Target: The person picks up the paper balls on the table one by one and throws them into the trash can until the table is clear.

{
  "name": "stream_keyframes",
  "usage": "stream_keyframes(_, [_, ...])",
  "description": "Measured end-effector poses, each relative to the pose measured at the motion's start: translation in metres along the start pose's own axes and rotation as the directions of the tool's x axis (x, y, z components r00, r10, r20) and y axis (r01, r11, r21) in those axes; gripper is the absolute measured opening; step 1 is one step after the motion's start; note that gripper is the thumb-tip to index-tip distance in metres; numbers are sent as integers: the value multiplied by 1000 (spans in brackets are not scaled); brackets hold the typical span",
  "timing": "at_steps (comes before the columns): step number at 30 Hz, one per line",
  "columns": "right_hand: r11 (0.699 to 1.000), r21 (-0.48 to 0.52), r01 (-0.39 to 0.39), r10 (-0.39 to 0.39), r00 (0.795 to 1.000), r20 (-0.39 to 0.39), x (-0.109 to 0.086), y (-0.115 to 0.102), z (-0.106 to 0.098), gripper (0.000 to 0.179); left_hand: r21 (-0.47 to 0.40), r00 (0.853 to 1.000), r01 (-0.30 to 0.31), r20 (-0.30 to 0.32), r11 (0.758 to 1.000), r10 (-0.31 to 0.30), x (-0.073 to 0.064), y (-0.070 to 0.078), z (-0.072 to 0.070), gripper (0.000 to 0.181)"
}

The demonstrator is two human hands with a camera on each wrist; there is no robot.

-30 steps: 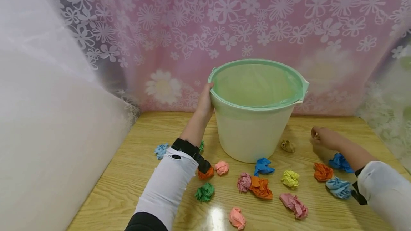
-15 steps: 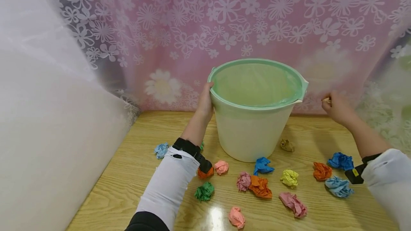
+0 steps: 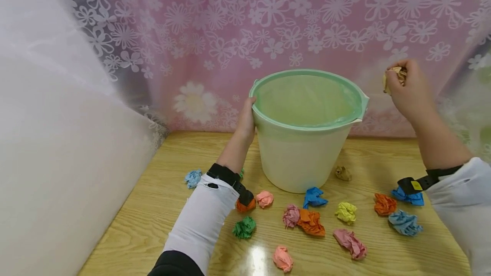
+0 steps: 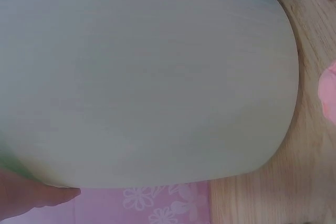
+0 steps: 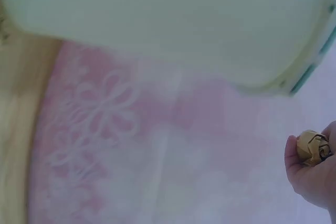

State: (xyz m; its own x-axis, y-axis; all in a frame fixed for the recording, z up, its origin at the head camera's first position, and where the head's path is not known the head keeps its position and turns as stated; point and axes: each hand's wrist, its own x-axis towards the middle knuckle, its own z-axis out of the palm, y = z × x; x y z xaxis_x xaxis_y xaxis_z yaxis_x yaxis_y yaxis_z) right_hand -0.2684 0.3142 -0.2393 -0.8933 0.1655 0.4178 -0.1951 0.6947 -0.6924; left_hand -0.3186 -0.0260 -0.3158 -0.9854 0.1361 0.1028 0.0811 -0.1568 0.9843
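A pale bucket (image 3: 301,152) with a green rim stands at the back of the wooden table (image 3: 145,225). On its left side my left hand (image 3: 245,120) grips the rim, thumb at the top edge; the other fingers are mostly hidden. In the left wrist view the bucket's wall (image 4: 157,77) fills most of the frame, with part of the hand (image 4: 37,195) at the lower left. My right hand (image 3: 412,93) pinches a tan crumpled paper ball (image 3: 395,79), raised to the right of the bucket, above rim height. The right wrist view shows the same paper ball (image 5: 313,147) between thumb and fingers.
Several crumpled paper balls lie around the bucket's front, among them a blue one (image 3: 314,197) by its base, a yellow one (image 3: 346,213), a green one (image 3: 244,228) and a tan one (image 3: 343,173). A flowered pink curtain (image 3: 215,54) hangs close behind.
My right hand has lifted the tan paper ball from low over the table at the right to above the bucket's rim height. The left hand has stayed on the bucket.
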Motion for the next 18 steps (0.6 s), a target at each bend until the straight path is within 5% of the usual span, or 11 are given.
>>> stream_keyframes(11, [995,84,60,-64,997,53,4,-63,21,33,-8,1000,-5,16,1000,5,1,-2,1,60])
stream_keyframes(18, [989,50,141,-146,982,123,-2,-83,45,40,-7,1000,10,2,1000,-10,0,-1,1,61])
